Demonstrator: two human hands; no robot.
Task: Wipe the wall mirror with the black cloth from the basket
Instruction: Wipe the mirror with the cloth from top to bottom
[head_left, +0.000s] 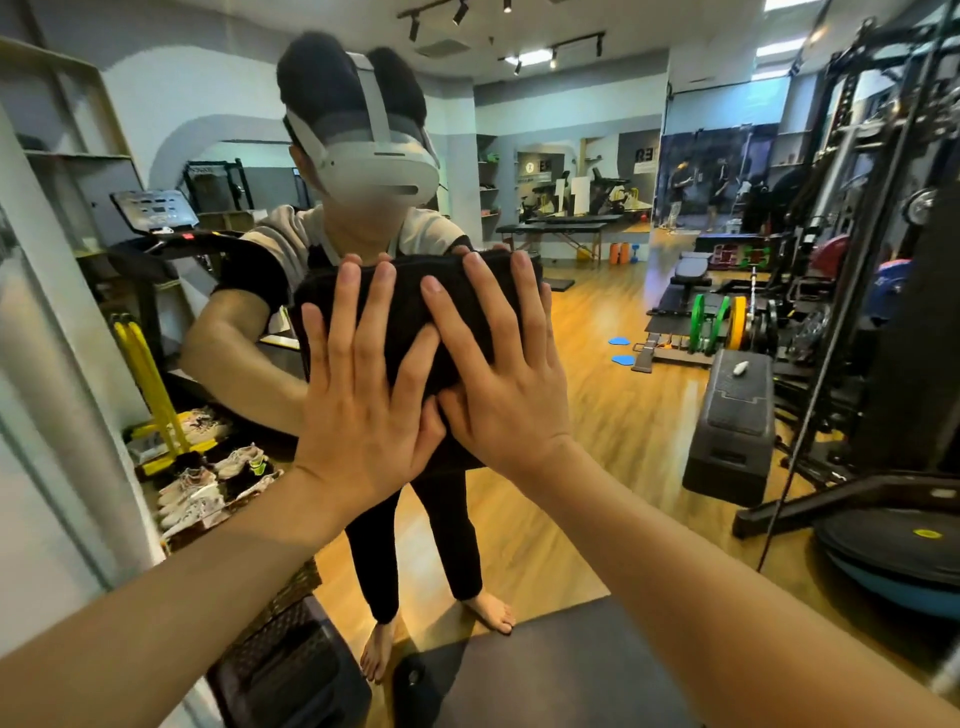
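The wall mirror (597, 322) fills most of the view and reflects me and the gym behind. A folded black cloth (410, 306) lies flat against the glass at chest height. My left hand (363, 400) presses on its left half with fingers spread wide. My right hand (498, 374) presses on its right half, fingers also spread, its thumb crossing under the left hand. Both palms hold the cloth to the mirror. The cloth's lower part is hidden behind my hands.
A dark woven basket (291, 660) stands on the floor at lower left, below my left arm. The mirror's white frame edge (57, 415) runs down the left. Reflected gym gear: a treadmill, weight rack, black step box, shoes.
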